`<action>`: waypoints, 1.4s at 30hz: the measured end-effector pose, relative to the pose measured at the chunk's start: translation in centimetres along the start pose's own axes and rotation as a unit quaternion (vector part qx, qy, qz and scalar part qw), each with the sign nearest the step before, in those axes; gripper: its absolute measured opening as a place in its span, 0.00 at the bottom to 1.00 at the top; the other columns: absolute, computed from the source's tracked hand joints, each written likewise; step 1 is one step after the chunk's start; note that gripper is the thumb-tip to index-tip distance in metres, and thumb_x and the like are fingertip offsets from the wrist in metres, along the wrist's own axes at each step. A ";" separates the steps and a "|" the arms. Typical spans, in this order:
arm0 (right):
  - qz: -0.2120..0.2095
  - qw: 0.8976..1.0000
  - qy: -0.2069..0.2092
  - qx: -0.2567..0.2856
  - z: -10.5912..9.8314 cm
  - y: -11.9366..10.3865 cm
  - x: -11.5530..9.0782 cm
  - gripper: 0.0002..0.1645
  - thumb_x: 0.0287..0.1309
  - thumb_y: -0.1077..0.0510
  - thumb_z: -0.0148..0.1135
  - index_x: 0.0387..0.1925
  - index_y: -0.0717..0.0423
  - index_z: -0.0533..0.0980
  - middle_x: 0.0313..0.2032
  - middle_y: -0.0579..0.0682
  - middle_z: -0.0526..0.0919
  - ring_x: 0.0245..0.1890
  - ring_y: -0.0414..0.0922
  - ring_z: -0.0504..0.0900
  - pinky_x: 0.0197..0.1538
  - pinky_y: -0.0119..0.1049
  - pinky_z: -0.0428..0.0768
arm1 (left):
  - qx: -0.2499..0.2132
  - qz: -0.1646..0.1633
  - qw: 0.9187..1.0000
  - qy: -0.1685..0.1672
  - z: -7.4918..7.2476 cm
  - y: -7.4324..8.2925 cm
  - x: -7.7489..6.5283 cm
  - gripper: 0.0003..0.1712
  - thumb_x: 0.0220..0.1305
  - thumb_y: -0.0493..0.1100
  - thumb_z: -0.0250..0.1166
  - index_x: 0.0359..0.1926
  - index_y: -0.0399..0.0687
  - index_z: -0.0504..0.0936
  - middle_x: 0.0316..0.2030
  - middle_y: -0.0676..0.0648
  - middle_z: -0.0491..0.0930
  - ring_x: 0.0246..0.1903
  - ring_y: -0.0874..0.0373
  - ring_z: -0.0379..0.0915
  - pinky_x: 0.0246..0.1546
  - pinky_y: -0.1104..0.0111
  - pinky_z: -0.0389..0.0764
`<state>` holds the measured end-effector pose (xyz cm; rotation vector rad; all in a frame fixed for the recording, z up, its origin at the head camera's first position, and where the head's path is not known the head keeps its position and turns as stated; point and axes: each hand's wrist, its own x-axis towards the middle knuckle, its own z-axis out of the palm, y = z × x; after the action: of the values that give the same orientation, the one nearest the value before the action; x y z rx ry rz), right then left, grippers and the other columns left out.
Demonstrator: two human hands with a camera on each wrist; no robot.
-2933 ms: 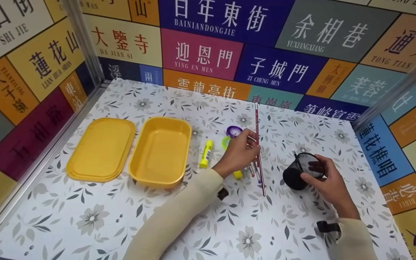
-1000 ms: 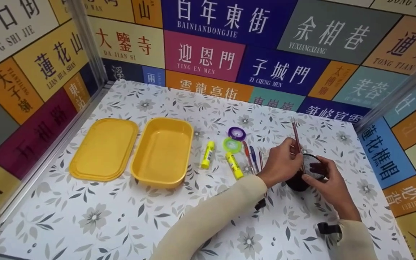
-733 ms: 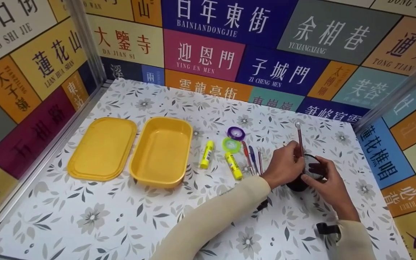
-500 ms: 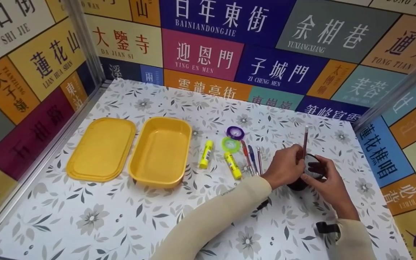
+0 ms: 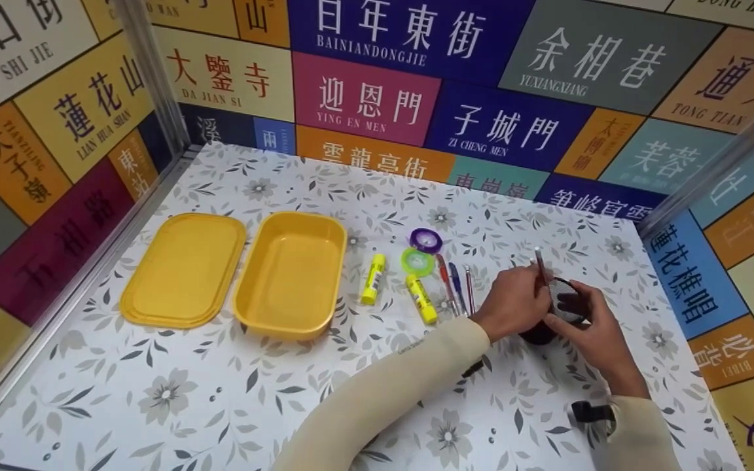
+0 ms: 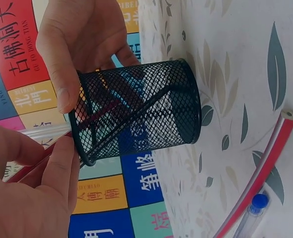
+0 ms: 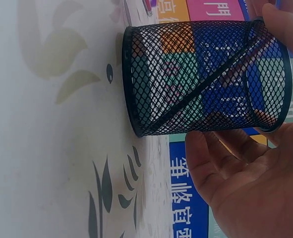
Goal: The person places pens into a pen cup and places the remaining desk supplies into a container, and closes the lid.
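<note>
Gripping mesh pen cup (image 6: pixel 141 109) in R hand (image 5: pixel 598 327), prob. to steady it, we pinch red pencil (image 5: pixel 540 263), end inside, w/ L hand (image 5: pixel 513 301).

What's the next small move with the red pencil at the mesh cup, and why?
Probably lower the left hand slightly so the red pencil slides deeper: its end is inside the mesh cup but appears short of the bottom, and the right hand holds the cup.
</note>
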<state>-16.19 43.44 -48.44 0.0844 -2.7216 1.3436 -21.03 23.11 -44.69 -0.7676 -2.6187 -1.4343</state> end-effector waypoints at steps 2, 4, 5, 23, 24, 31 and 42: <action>0.001 1.000 0.001 -0.003 0.0 0.0 0.0 0.48 0.68 0.54 0.71 0.80 0.58 0.56 0.67 0.62 0.73 0.59 0.35 0.73 0.54 0.17 0.72 | 0.001 0.003 1.000 -0.007 -0.2 -0.2 0.0 0.08 0.75 0.40 0.59 0.44 0.51 0.85 0.33 0.57 0.84 0.31 0.70 0.76 0.33 0.81 0.74; -0.001 1.000 0.002 -0.004 0.0 0.0 0.0 0.48 0.68 0.55 0.71 0.80 0.58 0.56 0.67 0.62 0.73 0.58 0.35 0.73 0.53 0.17 0.73 | 0.006 0.006 1.000 -0.015 -0.5 -0.3 0.0 0.09 0.77 0.41 0.57 0.39 0.51 0.84 0.31 0.56 0.83 0.29 0.68 0.76 0.31 0.79 0.74; -0.001 1.000 0.002 -0.005 0.0 0.1 0.0 0.48 0.68 0.55 0.71 0.80 0.58 0.56 0.67 0.62 0.73 0.58 0.36 0.73 0.52 0.17 0.73 | 0.013 0.007 1.000 -0.018 -0.6 -0.4 -0.1 0.10 0.77 0.41 0.57 0.38 0.51 0.83 0.30 0.56 0.83 0.29 0.67 0.76 0.31 0.79 0.73; 0.014 1.000 -0.001 -0.008 0.1 0.3 -0.1 0.50 0.69 0.52 0.71 0.81 0.55 0.54 0.69 0.61 0.72 0.58 0.35 0.73 0.52 0.15 0.73 | 0.021 -0.002 0.999 -0.027 -1.2 -1.3 -0.6 0.10 0.78 0.43 0.57 0.45 0.50 0.86 0.33 0.56 0.86 0.30 0.69 0.76 0.33 0.81 0.74; 0.013 1.000 -0.002 -0.007 0.1 0.2 -0.1 0.49 0.69 0.52 0.71 0.81 0.55 0.54 0.69 0.61 0.72 0.58 0.36 0.73 0.51 0.15 0.74 | 0.020 -0.005 0.999 -0.027 -1.3 -1.3 -0.7 0.11 0.78 0.43 0.57 0.49 0.49 0.86 0.35 0.56 0.87 0.31 0.69 0.77 0.35 0.81 0.75; 0.005 1.000 0.001 -0.003 0.1 0.1 -0.1 0.49 0.69 0.52 0.70 0.81 0.57 0.55 0.68 0.61 0.72 0.58 0.37 0.74 0.51 0.15 0.74 | 0.003 -0.020 0.999 -0.034 -2.2 -1.5 -0.9 0.17 0.78 0.44 0.57 0.60 0.52 0.86 0.47 0.57 0.89 0.35 0.71 0.80 0.40 0.80 0.78; 0.012 1.000 -0.007 -0.009 0.0 0.0 -0.1 0.50 0.70 0.51 0.70 0.82 0.56 0.53 0.69 0.62 0.71 0.58 0.35 0.73 0.51 0.15 0.73 | -0.012 -0.037 0.998 -0.040 -3.3 -2.2 -1.4 0.17 0.78 0.45 0.59 0.61 0.52 0.85 0.48 0.57 0.88 0.42 0.71 0.80 0.43 0.79 0.79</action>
<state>-16.04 43.43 -48.48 0.0582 -2.7546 1.3281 -21.34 18.93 -44.94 -0.7521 -2.7220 -1.4854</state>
